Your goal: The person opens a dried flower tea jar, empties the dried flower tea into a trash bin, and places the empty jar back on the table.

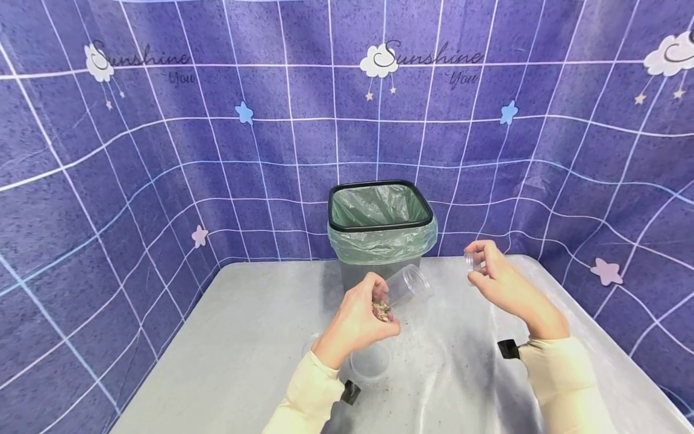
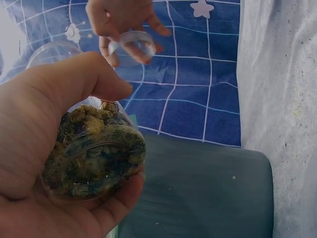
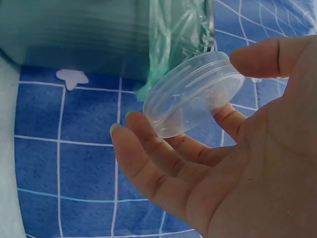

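Observation:
My left hand [image 1: 360,316] grips a clear plastic jar [image 1: 402,286] near its base, tilted with its uncovered mouth up and to the right. Dried flower bits [image 2: 91,148], yellowish and dark, lie in the jar's bottom end, seen closely in the left wrist view. Off to the right, my right hand [image 1: 501,283] pinches a clear round lid [image 3: 193,94] between thumb and fingers, apart from the jar. Behind the jar stands a trash bin [image 1: 379,226] lined with a green bag.
On the grey-white table [image 1: 244,337], a clear round container [image 1: 371,361] sits below my left wrist, with another clear rim partly hidden beside it. Small crumbs dot the surface. A purple-blue gridded curtain [image 1: 271,144] surrounds the back and sides.

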A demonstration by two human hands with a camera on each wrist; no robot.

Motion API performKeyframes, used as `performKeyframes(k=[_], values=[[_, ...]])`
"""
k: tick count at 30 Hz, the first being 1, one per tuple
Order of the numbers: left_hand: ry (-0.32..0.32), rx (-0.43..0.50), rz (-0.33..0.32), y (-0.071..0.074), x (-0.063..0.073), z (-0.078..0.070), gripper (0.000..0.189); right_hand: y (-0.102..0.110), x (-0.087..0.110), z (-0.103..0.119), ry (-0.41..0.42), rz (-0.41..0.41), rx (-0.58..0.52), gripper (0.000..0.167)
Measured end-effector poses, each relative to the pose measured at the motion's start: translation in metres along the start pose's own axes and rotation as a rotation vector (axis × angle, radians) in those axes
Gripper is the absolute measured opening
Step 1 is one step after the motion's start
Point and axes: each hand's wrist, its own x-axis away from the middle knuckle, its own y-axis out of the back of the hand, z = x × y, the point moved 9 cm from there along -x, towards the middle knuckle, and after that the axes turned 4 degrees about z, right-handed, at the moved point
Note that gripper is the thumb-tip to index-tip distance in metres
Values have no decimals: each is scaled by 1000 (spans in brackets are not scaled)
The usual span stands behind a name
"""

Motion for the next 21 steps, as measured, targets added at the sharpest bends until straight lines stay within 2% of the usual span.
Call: performKeyframes(k=[5,9,17,21], values=[[2,5,8,0,-1,0,50,-1,-2,-5,8,8,38,47],[-2,3,2,1,-2,-2,50,-3,-3,-3,42,7,119,45],[-3,8,-9,4,0,-2,51,-28,7,-10,86,79,203,47],[-2,8,-12,6,0,-2,52,-38,14,-15,91,90,240,47]])
